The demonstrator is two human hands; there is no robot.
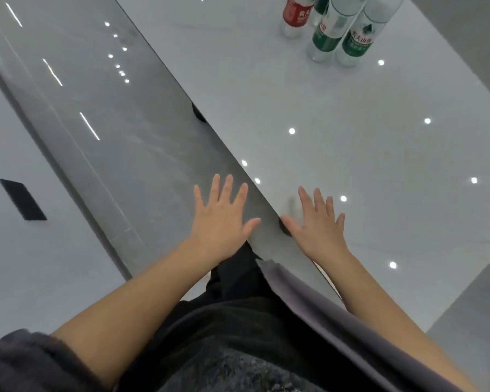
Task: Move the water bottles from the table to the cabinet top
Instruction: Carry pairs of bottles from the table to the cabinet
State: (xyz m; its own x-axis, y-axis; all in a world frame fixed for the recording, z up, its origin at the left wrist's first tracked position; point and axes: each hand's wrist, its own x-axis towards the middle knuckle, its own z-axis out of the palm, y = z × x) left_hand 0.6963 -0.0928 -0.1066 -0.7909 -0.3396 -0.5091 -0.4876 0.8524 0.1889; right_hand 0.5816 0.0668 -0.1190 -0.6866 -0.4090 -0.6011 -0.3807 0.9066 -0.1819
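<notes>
Several clear water bottles stand together at the far end of the glossy white table (351,154). One has a red label (296,15), two nearer ones have green labels (327,35) (358,41), and another green one is partly hidden behind them. My left hand (222,213) is spread flat with straight fingers, held over the grey floor just left of the table's edge. My right hand (318,224) is also spread flat, over the table's near corner. Both hands hold nothing and are far from the bottles.
A white surface (26,264) with a black rectangular patch (21,199) lies at the left, across a strip of shiny grey floor (102,123). Dark table supports (198,113) show under the table's left edge. Ceiling lights reflect off the tabletop.
</notes>
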